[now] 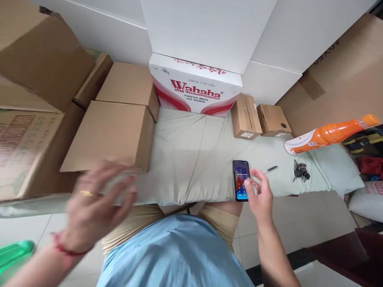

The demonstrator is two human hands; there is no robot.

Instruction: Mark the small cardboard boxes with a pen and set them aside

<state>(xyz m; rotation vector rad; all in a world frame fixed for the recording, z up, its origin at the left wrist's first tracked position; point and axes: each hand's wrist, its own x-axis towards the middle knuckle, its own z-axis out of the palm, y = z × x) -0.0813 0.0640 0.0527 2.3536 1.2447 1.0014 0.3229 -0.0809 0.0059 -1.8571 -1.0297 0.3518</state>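
My left hand (pixel 95 207), slightly blurred, hangs in the air by the front edge of a plain brown cardboard box (pixel 110 131). Its fingers are apart with nothing between them, and a gold ring and a red bracelet show on it. Over the right edge of a smartphone (pixel 241 179) with a lit number-pad screen is my right hand (pixel 261 195). Its fingers are loosely bent and apart, holding nothing. Whether a fingertip touches the screen I cannot tell. A dark pen (pixel 271 169) lies just right of that hand.
On the pale green cloth (pixel 179 155) stand a white and red Wahaha water carton (pixel 194 85), two small brown boxes (pixel 245 115) and a tall orange bottle (pixel 326 135). Keys (pixel 301 171) lie near the bottle. Larger cartons (pixel 26 151) crowd the left. A green plastic item (pixel 16 255) is at lower left.
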